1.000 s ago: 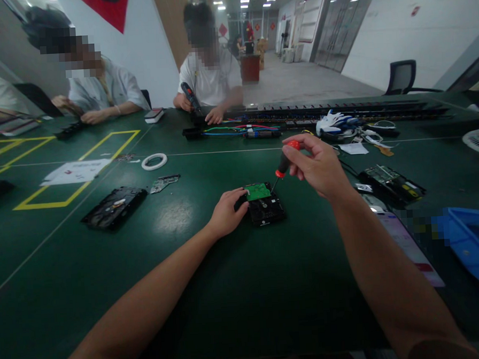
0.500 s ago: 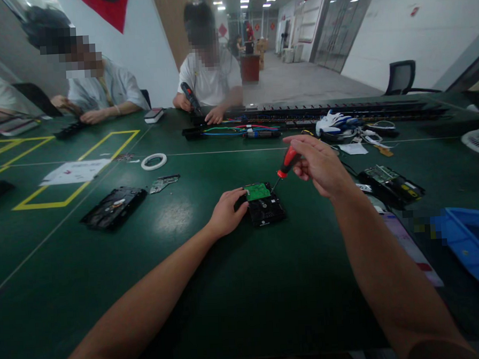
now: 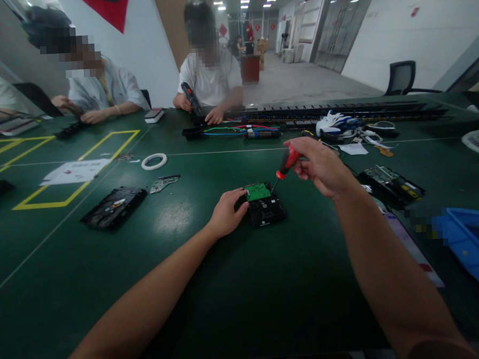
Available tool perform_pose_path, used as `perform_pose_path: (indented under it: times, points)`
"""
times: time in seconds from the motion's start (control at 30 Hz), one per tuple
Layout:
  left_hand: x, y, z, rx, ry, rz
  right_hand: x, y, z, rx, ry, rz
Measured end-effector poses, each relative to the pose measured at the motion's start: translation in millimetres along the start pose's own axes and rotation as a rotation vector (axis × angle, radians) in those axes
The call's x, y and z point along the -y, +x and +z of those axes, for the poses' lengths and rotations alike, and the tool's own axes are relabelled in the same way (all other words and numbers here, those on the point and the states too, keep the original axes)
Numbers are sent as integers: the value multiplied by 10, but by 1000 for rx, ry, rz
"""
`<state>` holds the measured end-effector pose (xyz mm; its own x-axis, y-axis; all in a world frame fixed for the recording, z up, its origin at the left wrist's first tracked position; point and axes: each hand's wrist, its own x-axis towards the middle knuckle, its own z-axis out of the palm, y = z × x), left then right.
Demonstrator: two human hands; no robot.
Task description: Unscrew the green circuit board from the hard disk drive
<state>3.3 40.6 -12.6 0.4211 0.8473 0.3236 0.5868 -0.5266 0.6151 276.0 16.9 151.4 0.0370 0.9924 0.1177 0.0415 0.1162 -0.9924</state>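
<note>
A black hard drive (image 3: 266, 211) lies on the green table, its green circuit board (image 3: 258, 192) facing up along the far half. My left hand (image 3: 228, 211) grips the drive's left edge between thumb and fingers, keeping it against the table. In my right hand (image 3: 317, 162) is a red-and-black screwdriver (image 3: 286, 164), tilted, with fingers around the handle end. Its thin shaft reaches down to the far right corner of the circuit board; the exact tip contact is too small to make out.
Left of my hands lie another black drive (image 3: 113, 207), a loose circuit board (image 3: 164, 183) and a tape roll (image 3: 154, 161). To the right are an opened drive (image 3: 392, 185) and a blue bin (image 3: 473, 242). Across the table, a person holds a power screwdriver (image 3: 191, 98).
My right hand's fingers have curled and shifted a little on the screwdriver handle, which leans slightly differently. The hard drive and my left hand stay put.
</note>
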Motion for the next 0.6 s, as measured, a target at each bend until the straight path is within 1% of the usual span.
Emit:
perform_pose_path:
  times: [0.17, 0.33, 0.6]
  points:
    - [-17, -1, -10, 9, 0, -5, -7, 1, 11, 51, 23, 38]
    - [-27, 6, -6, -3, 4, 5, -20, 25, 12, 80, 30, 38]
    - [-24, 3, -3, -6, 2, 1, -53, 38, -40, 40, -88, 0]
